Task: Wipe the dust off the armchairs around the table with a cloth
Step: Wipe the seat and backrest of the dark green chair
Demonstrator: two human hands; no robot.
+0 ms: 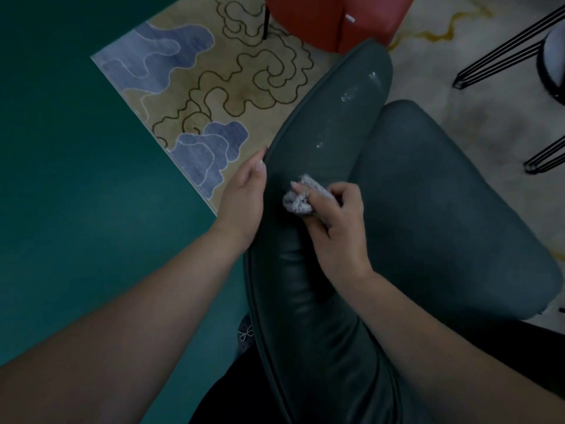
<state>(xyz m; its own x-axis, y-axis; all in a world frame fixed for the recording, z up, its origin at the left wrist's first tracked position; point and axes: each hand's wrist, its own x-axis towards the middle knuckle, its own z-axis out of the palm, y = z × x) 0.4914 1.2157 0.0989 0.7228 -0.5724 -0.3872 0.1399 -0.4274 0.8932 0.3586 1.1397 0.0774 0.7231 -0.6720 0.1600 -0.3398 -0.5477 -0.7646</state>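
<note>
A dark green leather armchair (pixel 428 209) fills the middle and right of the view, seen from above its curved backrest. White dust specks (pixel 348 96) dot the far part of the backrest. My right hand (pixel 336 231) grips a crumpled light grey cloth (pixel 301 198) and presses it against the inner face of the backrest. My left hand (pixel 244 194) rests on the outer rim of the backrest, fingers fairly straight, thumb on the edge.
A red armchair (pixel 336 16) stands at the top, close to the green one. Black wire table legs (pixel 501 53) are at the upper right. A patterned rug (pixel 214 87) lies underneath, with teal floor (pixel 76 179) to the left.
</note>
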